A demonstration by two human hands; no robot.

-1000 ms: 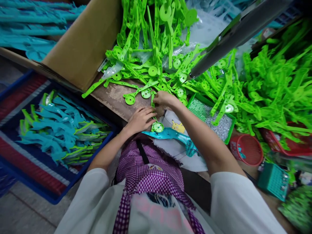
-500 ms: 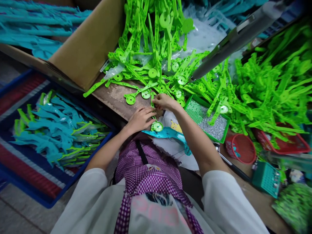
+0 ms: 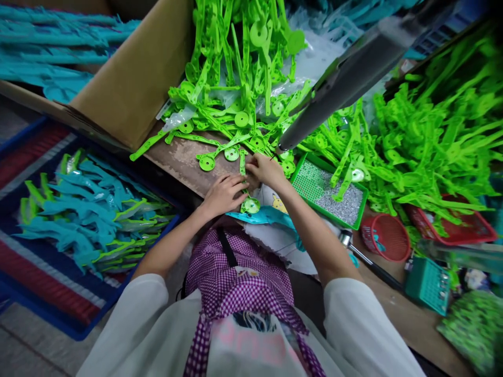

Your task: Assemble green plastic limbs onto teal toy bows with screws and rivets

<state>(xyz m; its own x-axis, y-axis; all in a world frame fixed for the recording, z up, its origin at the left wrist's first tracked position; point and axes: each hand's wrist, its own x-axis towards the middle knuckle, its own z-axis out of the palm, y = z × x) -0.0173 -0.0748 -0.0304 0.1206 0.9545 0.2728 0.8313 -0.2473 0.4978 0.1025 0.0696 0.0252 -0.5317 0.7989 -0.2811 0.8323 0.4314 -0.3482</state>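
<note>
Left fingers (image 3: 236, 180) lie across a green piece (image 3: 242, 166) mid-frame, right fingers (image 3: 254, 164) beside it; I can't tell either's grip. Light pressure could let it skid.

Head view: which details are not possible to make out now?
In the head view:
Anything pinched by the right hand: hidden by that hand.
Blue piece: partly hidden behind the right forearm.
Cardboard: cut off by the top edge.
Green pieces at lower right: too blurred.

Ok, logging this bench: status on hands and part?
Left hand on green strip, right hand beside it. Disc end by turquoise piece. Grey tool near right hand, clearance unclear.
</note>
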